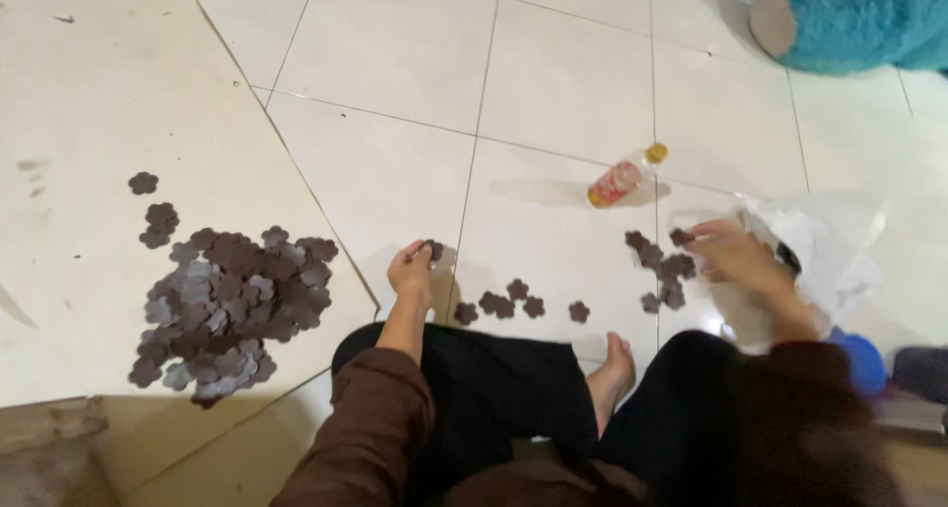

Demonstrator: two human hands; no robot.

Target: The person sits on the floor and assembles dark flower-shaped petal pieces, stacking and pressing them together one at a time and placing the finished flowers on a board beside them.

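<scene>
The left hand (pixel 411 268) pinches a dark flower cutout (pixel 434 249) in closed fingers; the blurred right hand (pixel 736 258) grips another cutout (pixel 681 236), its plastic bag (pixel 829 240) half hidden.

Dark flower-shaped cutouts (pixel 520 301) lie flat, scattered on tile.

It looks like a room in a home: a pale tiled floor (pixel 553 73) where a person sits barefoot, a blue plush toy (pixel 859 18) lying nearby, and a small drink bottle (pixel 622 178) on the tiles.
</scene>
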